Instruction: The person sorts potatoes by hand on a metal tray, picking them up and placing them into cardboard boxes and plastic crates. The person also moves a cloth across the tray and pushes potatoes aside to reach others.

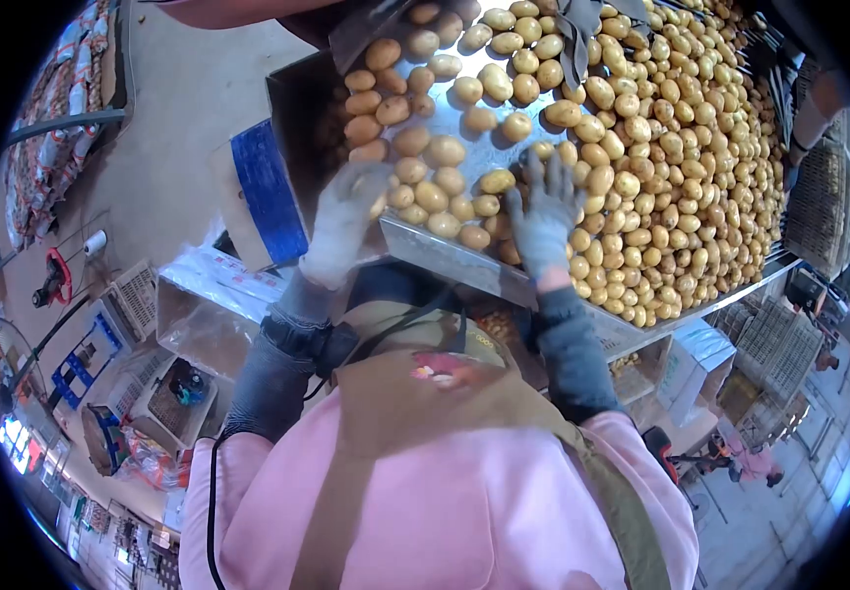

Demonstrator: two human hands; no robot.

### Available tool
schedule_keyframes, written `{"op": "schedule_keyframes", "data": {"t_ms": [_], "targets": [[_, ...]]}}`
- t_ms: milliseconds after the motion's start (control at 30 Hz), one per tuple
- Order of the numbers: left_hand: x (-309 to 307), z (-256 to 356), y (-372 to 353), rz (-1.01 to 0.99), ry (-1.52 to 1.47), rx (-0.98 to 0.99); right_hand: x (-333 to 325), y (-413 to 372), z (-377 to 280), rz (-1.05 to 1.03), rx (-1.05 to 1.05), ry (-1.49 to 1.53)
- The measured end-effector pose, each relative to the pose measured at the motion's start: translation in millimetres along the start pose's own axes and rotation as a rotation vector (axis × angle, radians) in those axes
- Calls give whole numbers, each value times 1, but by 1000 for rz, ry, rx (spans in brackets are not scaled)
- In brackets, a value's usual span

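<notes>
Many yellow-brown potatoes (pixel 661 177) cover the right side of a metal sorting table (pixel 459 260), with a looser group (pixel 430 197) between my hands. My left hand (pixel 348 221), in a pale glove, is at the table's left edge beside that group; its fingers are blurred and partly hidden. My right hand (pixel 546 214), gloved in white and grey, lies over the potatoes near the front edge with its fingers spread, and holds none. Bare shiny metal shows between the potatoes beyond my hands.
A dark-walled chute (pixel 292 108) adjoins the table's left side, with a blue panel (pixel 268 192) next to it. Plastic-lined boxes (pixel 211 324) stand at lower left. Stacked crates (pixel 828 197) are at right. Another person's arm (pixel 819 113) reaches in at upper right.
</notes>
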State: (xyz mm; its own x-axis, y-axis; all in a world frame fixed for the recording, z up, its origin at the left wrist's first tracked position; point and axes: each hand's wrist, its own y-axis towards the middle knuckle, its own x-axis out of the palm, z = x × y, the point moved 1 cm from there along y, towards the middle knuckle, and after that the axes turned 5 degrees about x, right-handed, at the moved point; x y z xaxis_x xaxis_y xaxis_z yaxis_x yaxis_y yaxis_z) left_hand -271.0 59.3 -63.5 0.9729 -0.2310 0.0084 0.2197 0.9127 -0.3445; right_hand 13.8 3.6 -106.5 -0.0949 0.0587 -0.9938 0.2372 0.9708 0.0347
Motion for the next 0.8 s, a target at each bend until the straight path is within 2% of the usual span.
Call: {"op": "schedule_keyframes", "data": {"t_ms": [67,133,167,233,267,300,367,400,433,500,533,567,600,700,733,800], "targets": [[-5,-7,-5,18,79,110,-13,-1,-2,168,13,134],[-4,-8,-4,40,-234,-121,-19,30,-35,188,-126,435],[-1,-10,-1,59,-236,-131,-16,51,-57,117,-211,475],[6,-19,2,98,-231,-155,-1,92,-105,-225,-274,242],[4,-26,6,80,15,23,21,106,-122,-243,-264,182],[2,-34,10,55,259,201,15,121,-138,-415,-223,89],[6,-29,10,21,382,322,20,127,-138,-353,-306,60],[10,-25,10,23,263,263,17,127,-137,-319,-352,41],[14,-20,7,19,114,207,10,121,-124,-342,-288,228],[23,-11,4,21,-216,98,-15,97,-97,-493,107,966],[26,-10,5,21,-269,71,-24,90,-84,-541,313,1333],[28,-8,5,22,-322,45,-15,74,-66,-501,281,1479],[30,-5,5,5,-257,39,-24,54,-45,-521,352,1630],[72,13,0,-187,69,212,-52,-31,-6,-567,620,1907],[91,13,-10,-340,102,211,-59,-61,1,-479,432,1645],[130,14,-34,-649,162,219,-56,-103,0,-435,501,1818]]}}
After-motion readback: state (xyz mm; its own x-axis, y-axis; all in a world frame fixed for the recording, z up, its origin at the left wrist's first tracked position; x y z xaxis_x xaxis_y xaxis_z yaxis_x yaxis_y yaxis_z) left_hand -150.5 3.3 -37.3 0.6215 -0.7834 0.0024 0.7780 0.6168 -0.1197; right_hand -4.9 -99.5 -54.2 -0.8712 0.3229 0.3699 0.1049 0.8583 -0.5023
